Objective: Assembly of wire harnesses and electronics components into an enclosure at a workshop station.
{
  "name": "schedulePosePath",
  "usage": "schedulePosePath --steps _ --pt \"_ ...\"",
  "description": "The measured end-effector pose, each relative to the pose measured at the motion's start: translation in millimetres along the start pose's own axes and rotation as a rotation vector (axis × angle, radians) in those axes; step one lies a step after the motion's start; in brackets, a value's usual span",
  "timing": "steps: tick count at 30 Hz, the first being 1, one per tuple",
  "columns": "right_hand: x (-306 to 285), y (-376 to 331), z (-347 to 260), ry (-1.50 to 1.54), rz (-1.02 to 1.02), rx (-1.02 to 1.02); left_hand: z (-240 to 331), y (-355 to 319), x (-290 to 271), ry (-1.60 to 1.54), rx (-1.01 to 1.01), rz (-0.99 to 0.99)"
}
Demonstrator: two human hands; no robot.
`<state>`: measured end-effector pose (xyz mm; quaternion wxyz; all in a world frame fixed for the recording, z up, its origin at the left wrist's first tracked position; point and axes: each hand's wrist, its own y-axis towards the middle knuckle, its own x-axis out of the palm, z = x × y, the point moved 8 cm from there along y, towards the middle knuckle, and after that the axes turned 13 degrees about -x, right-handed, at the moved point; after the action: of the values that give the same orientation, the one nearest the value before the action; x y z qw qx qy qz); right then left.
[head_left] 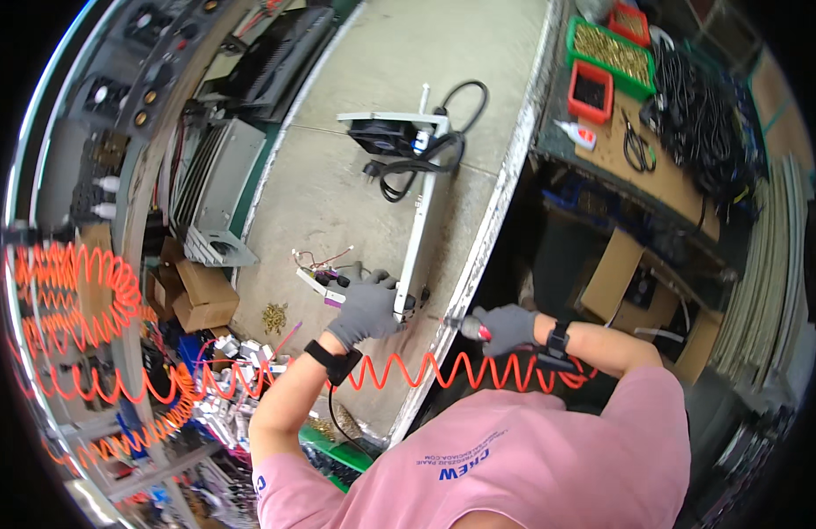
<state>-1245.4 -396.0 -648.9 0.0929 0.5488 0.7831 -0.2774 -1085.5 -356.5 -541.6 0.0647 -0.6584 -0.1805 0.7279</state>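
Fingers of both gloved hands are closed: left hand pinning the white metal rail, right hand wrapped round a powered screwdriver.

I press the rail's near end flat on the grey workbench so it cannot twist, and I hold the driver level with its tip at that same end, by the bench edge. An orange coiled air hose loops under my wrists. At the rail's far end sit a black fan and a black cable.
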Motion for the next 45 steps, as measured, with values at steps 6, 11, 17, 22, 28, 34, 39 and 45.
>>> schedulePosePath --steps 6,11,17,22,28,34,39,45 --pt "55 56 -36 0.259 -0.101 -0.222 2 -90 -27 -0.570 -0.348 0.543" --pt "43 128 -86 0.274 0.059 -0.159 41 -160 27 -1.246 -0.227 0.103" --pt "-106 82 -212 -0.648 0.467 -0.602 55 -139 95 -1.525 -0.237 -0.118" --pt "-247 99 -132 -1.151 0.628 -0.070 72 -49 118 -2.047 -0.277 -0.324" --pt "-284 109 -53 -0.859 0.260 0.073 69 24 144 -2.122 -0.395 -0.338" --pt "-261 79 -70 -0.738 0.392 -0.367 49 58 142 -2.348 -0.661 -0.128" --pt "-250 101 -70 -0.744 -0.064 -0.530 53 96 130 -2.791 -0.647 0.019" --pt "-268 116 -57 -0.636 -0.105 -0.495 45 115 115 -2.892 -0.514 0.001"
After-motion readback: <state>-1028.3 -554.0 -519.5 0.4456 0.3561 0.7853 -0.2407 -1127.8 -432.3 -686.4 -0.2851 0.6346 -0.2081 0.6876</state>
